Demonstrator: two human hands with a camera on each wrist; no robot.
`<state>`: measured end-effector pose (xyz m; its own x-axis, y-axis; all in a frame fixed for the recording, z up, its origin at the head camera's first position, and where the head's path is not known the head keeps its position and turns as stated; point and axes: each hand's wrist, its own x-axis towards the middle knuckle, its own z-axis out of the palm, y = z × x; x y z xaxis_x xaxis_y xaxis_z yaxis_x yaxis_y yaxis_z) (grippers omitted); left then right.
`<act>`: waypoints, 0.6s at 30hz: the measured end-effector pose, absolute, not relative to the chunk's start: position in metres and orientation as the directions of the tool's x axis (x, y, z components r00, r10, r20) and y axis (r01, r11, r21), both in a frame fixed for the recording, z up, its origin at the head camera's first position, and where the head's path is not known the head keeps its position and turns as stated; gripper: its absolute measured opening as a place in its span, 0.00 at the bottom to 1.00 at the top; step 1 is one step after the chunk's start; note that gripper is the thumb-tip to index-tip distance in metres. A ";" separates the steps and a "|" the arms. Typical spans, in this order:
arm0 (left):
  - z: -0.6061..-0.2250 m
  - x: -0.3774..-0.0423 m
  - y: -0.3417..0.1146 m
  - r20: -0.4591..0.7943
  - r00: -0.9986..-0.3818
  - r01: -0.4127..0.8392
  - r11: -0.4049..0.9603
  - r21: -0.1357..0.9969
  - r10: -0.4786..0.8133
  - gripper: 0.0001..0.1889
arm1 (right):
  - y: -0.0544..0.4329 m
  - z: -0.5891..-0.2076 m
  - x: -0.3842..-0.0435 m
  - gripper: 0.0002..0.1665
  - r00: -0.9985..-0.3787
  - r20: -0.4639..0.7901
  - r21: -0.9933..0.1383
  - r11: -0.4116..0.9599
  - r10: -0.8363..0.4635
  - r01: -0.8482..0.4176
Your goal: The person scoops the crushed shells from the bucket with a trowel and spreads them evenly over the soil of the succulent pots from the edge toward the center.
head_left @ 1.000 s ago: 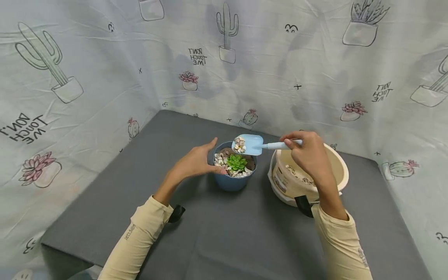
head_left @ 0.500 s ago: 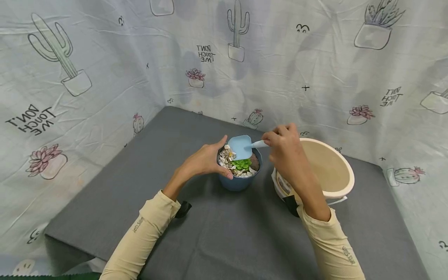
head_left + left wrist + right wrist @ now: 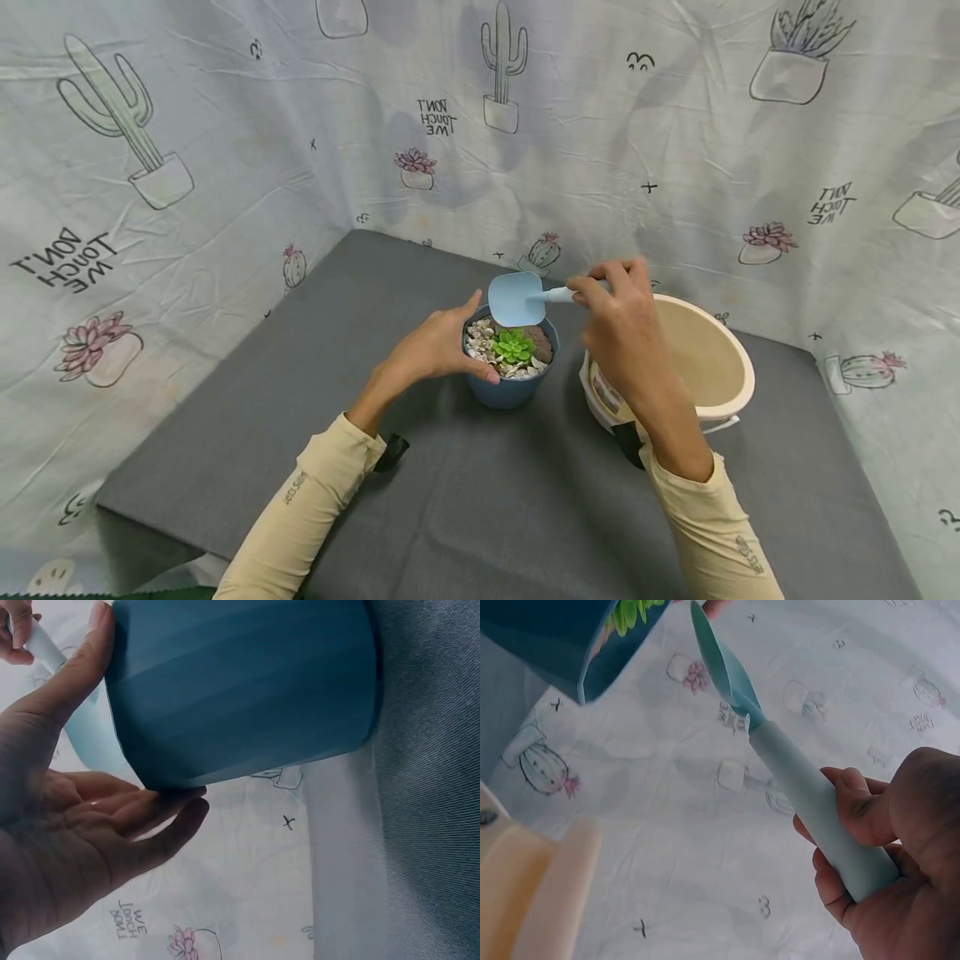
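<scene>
A blue flower pot (image 3: pixel 501 393) stands on the table, holding a green succulent (image 3: pixel 513 344) among whitish shell-like chips (image 3: pixel 480 337) and a patch of brown soil at the right. My left hand (image 3: pixel 431 346) holds the pot by its left side, thumb in front and fingers behind, as the left wrist view of the pot (image 3: pixel 247 682) shows. My right hand (image 3: pixel 626 329) grips the handle of a light-blue garden trowel (image 3: pixel 516 298). Its blade is over the back of the pot with no chips visible on it; the right wrist view shows the trowel (image 3: pixel 802 787) tilted upward.
A cream bucket (image 3: pixel 742 367) with a white handle stands right of the pot, partly behind my right forearm. Grey cloth (image 3: pixel 465 500) covers the table. Behind and at the sides hangs a curtain (image 3: pixel 585 125) printed with cacti.
The trowel, carrying chips at first, has tipped over the pot's left side and risen toward the back with none visible. More chips lie at the pot's back left. The left hand keeps its hold.
</scene>
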<state>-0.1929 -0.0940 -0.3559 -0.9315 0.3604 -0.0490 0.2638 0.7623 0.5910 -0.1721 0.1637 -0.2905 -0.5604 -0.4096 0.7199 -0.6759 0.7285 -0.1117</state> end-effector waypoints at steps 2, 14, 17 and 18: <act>-0.355 -0.189 -0.091 -0.050 -0.941 0.244 0.774 0.584 0.334 0.72 | 0.170 -0.289 -0.170 0.10 -0.557 0.737 -0.123 0.734 -0.383 -0.667; -0.346 -0.164 -0.064 -0.019 -0.976 0.186 0.870 0.456 0.218 0.73 | 0.270 -0.265 -0.146 0.07 -0.550 0.791 -0.127 0.808 -0.267 -0.575; -0.340 -0.163 -0.063 -0.020 -0.966 0.222 0.868 0.444 0.257 0.71 | 0.294 -0.266 -0.148 0.09 -0.580 0.759 -0.100 0.828 -0.296 -0.552; -0.337 -0.164 -0.062 -0.010 -0.963 0.238 0.863 0.446 0.271 0.69 | 0.299 -0.268 -0.151 0.10 -0.585 0.752 -0.087 0.835 -0.303 -0.544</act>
